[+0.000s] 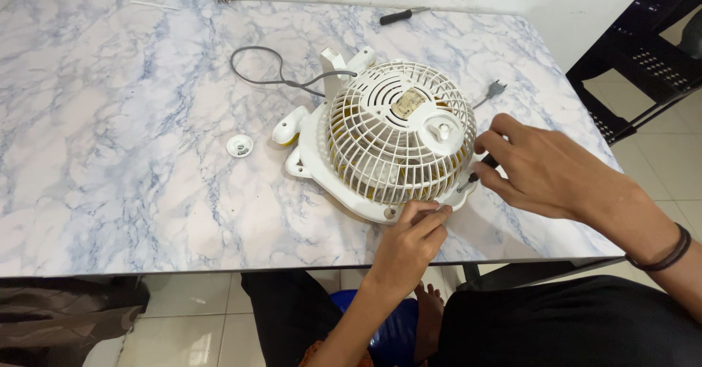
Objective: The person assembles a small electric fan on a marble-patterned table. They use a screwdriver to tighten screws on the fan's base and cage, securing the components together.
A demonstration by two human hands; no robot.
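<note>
Head view: The white fan [387, 137] lies grille-up near the front edge of the marble-pattern table [131, 177]. The left hand [411, 244] pinches the fan's front rim. The right hand [537, 169] is closed around a screwdriver [479, 171], tip at the rim. A second screwdriver [398, 16] and a white cap [240, 145] lie apart.
</note>
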